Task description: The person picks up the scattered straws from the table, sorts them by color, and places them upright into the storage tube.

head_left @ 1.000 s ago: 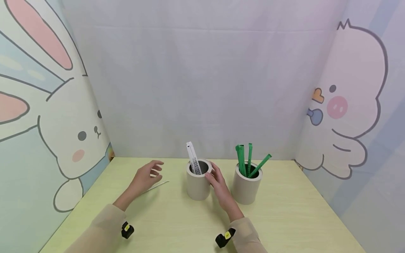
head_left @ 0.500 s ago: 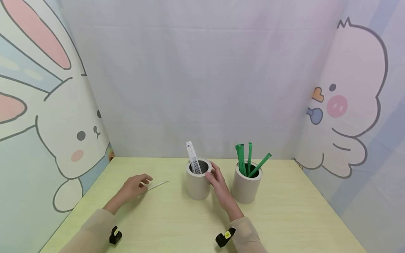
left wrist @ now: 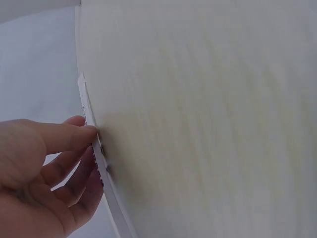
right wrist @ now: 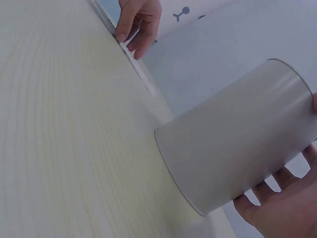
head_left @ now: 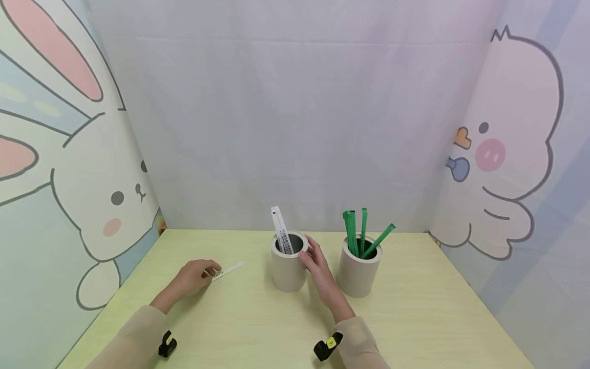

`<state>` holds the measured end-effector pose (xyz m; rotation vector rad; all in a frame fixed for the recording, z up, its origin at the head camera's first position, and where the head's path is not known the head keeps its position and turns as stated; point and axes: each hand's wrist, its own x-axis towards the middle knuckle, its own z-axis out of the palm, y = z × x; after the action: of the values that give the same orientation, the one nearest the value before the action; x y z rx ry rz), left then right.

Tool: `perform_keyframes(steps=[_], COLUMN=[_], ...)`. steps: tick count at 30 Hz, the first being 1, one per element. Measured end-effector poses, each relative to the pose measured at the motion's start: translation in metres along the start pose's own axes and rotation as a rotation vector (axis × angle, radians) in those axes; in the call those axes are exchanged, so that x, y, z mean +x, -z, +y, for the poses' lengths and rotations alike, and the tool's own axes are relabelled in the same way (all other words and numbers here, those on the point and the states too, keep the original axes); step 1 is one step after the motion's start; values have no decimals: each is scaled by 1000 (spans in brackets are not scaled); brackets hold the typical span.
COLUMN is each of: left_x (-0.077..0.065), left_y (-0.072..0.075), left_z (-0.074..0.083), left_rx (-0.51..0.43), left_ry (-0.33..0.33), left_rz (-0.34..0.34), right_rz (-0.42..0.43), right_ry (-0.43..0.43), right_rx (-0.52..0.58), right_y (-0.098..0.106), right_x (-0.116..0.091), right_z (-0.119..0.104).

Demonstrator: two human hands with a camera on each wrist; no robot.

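Note:
My left hand (head_left: pixel 191 278) is low over the left part of the table and pinches a slim white wrapped straw (head_left: pixel 230 269). In the left wrist view the thumb lies on the near edge of the straw (left wrist: pixel 114 208), with fingers behind it and dark print along its side. My right hand (head_left: pixel 324 282) holds the right side of a pale grey cup (head_left: pixel 289 274), thumb at the rim and fingers round the far side. From that cup stick up several white wrapped straws (head_left: pixel 282 230), leaning left. Their lower ends are hidden inside.
Right of my right hand stands a second pale grey cup (head_left: pixel 359 277) with several green wrapped straws (head_left: pixel 351 233) in it. The light wooden table (head_left: pixel 258 333) runs back to a plain cloth wall (head_left: pixel 295 128). Side walls carry cartoon animals.
My left hand has come down and to the left onto the lying straw and now pinches it. The straw has turned so its printed face shows. My right hand and the cups have stayed put.

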<state>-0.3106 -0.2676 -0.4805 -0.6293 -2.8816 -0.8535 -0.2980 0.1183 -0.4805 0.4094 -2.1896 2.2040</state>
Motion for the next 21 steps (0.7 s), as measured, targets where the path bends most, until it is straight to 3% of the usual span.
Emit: perform_keyframes(steps=[13, 21], left_x=[0, 4], left_y=[-4, -3], left_z=[-1, 8], left_rx=[42, 56], left_ry=[-15, -19], left_rz=[-1, 60], right_rz=[-1, 0], right_ry=[-5, -7], right_rx=[-6, -3], right_y=[0, 0], right_x=[-1, -1], right_z=[0, 0])
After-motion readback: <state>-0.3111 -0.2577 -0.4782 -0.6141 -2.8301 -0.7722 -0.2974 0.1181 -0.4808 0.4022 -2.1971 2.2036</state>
